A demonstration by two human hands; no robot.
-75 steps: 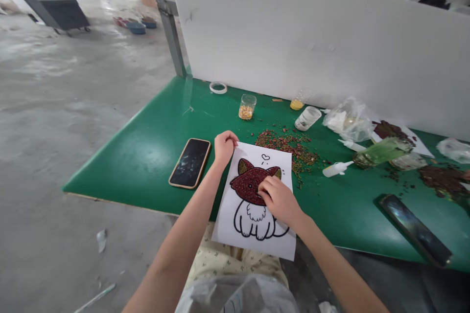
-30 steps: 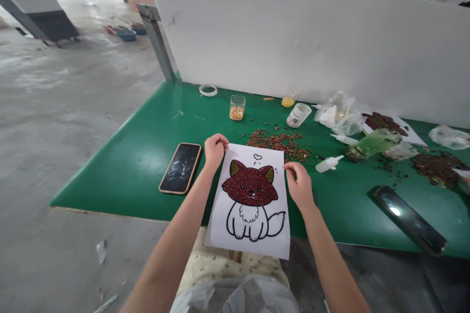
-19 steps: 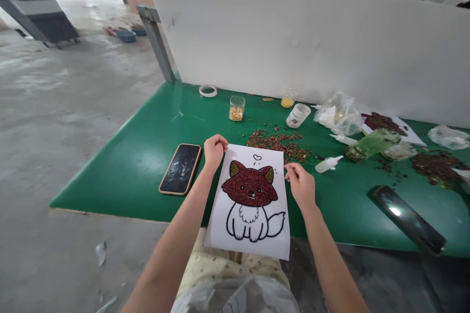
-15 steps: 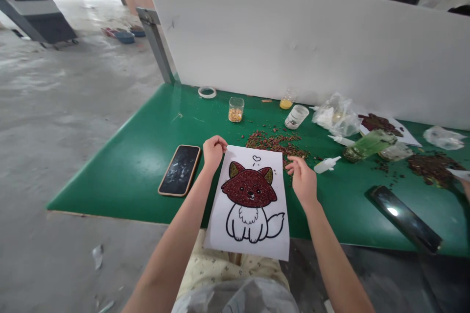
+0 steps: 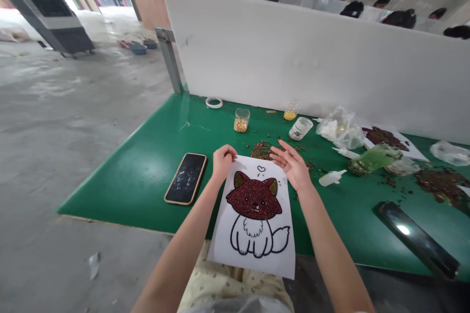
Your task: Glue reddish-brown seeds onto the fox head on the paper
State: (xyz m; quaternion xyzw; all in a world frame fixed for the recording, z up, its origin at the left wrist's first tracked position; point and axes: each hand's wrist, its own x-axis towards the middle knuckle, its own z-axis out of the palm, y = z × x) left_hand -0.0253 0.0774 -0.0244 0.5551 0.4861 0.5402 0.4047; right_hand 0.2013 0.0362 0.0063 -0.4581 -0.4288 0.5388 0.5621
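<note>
A white sheet with a fox drawing [image 5: 253, 239] lies at the front edge of the green table, its lower part jutting over my lap. Dark red bits fill the fox's head and greenish ones its ears; the body is plain outline. My left hand [image 5: 223, 162] pinches the sheet's top left corner. Over the top right corner, my right hand [image 5: 292, 164] has its fingers spread and holds nothing. Just behind the sheet is a scattered pile of red and green grains [image 5: 261, 150], partly hidden by my right hand.
On the green table [image 5: 139, 171] are a phone [image 5: 186, 178] at left, a jar of yellow kernels [image 5: 241, 121], a clear jar [image 5: 300, 128], a glue bottle [image 5: 331, 177], plastic bags [image 5: 340, 128] and a dark phone [image 5: 418, 238]. A white panel [image 5: 293, 54] stands behind.
My right hand has moved left and up from beside the sheet to over its top right corner, its fingers spreading. The camera view has tilted up slightly. My left hand keeps its corner.
</note>
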